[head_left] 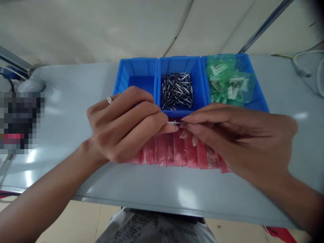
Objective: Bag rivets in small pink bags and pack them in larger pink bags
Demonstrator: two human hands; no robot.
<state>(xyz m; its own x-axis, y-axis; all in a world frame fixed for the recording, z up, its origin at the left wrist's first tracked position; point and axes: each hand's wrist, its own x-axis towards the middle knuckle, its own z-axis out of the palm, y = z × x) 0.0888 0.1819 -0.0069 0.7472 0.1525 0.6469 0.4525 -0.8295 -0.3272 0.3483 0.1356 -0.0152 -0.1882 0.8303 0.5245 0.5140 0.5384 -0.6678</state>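
Observation:
In front of the blue bins, a thin silver pop rivet [175, 123] with a small flange lies level between my two hands. My left hand [126, 125], with a ring on one finger, pinches its left end between thumb and forefinger. The stem at the other end is held by the fingertips of my right hand [227, 135]. Many similar metal pieces [177, 91] lie loose in the middle blue bin [199, 72]. Beneath my hands, a row of pink zip bags [177, 152] runs along the table; their contents are hard to make out.
The left blue bin [139, 67] shows a bare floor, partly behind my left hand. Green bags [230, 82] with white and metal parts fill the right blue bin [258, 91]. A white cable [303, 67] is at the far right. The grey table [152, 185] ends near my lap.

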